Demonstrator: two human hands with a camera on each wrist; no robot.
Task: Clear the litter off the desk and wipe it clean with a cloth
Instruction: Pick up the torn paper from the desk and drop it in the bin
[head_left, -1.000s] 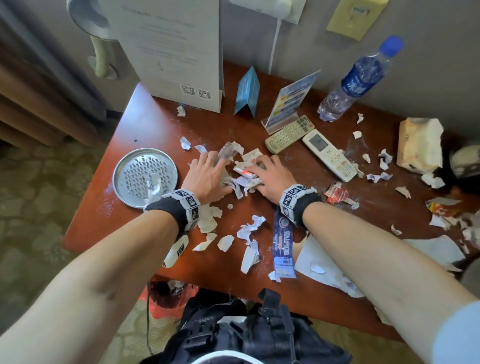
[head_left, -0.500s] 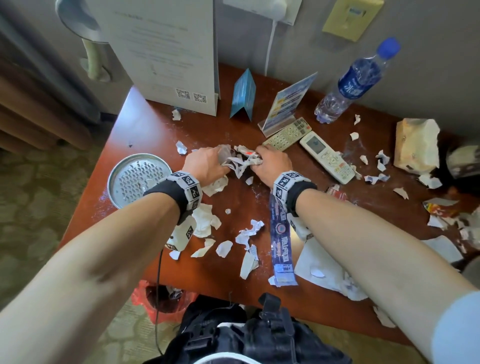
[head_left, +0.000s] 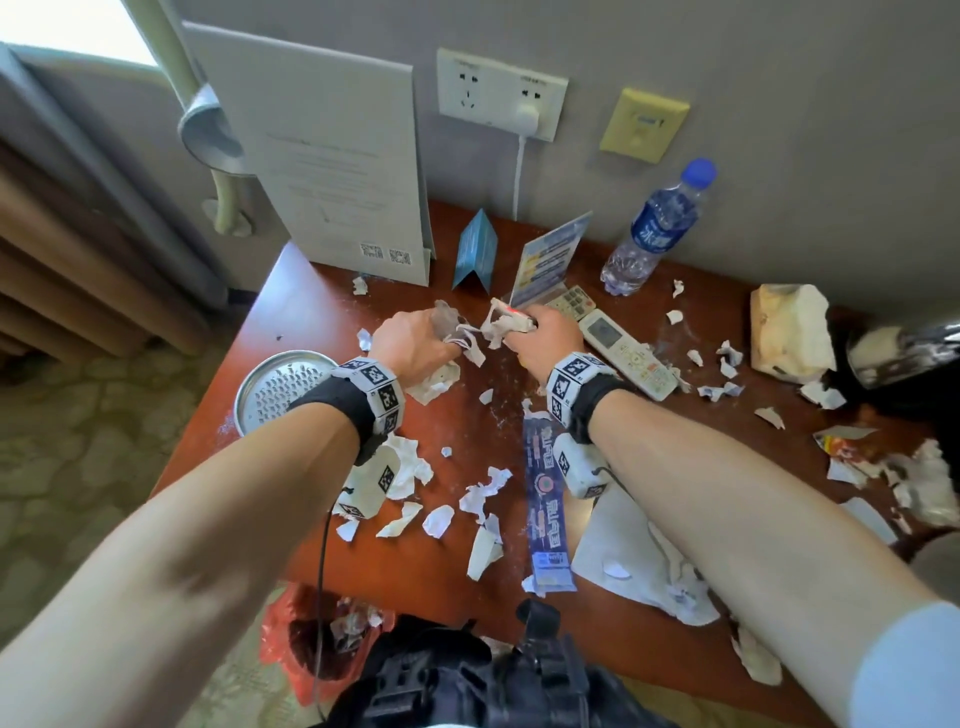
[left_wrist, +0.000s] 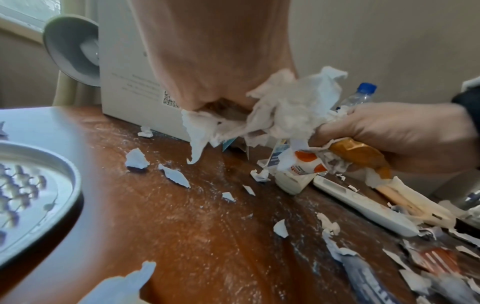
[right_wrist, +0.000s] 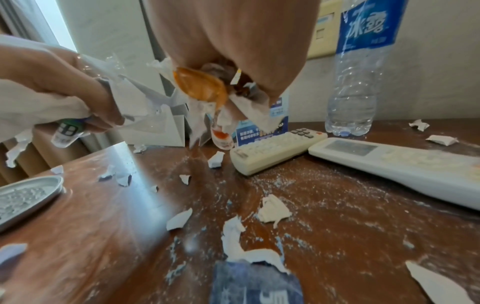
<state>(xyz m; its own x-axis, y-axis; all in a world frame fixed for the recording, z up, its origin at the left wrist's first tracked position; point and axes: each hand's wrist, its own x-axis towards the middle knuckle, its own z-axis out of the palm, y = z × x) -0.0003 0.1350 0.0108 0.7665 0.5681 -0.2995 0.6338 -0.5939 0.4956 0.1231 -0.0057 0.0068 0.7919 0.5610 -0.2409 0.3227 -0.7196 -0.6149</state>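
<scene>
Over the back middle of the reddish wooden desk (head_left: 311, 312), both hands are raised side by side. My left hand (head_left: 434, 340) grips a wad of white paper scraps and clear plastic (left_wrist: 285, 115). My right hand (head_left: 535, 332) grips crumpled paper with an orange wrapper (right_wrist: 200, 86) and a small red-and-white packet. The two wads hang just above the desk, almost touching. Several torn white scraps (head_left: 483, 493) and a long blue wrapper strip (head_left: 545, 499) still lie on the desk under my forearms. White dust streaks the wood (right_wrist: 298, 185).
A perforated metal plate (head_left: 280, 389) lies at the left. Two remotes (head_left: 628, 358), a water bottle (head_left: 654, 228), a white sign board (head_left: 337, 171) and card stands line the back. A tissue pack (head_left: 789, 332) and more scraps lie right. A red-bagged bin (head_left: 322, 639) stands below the front edge.
The hands were flat on the desk raking scraps together. They have curled round the gathered litter and lifted it off the desk, towards the back.
</scene>
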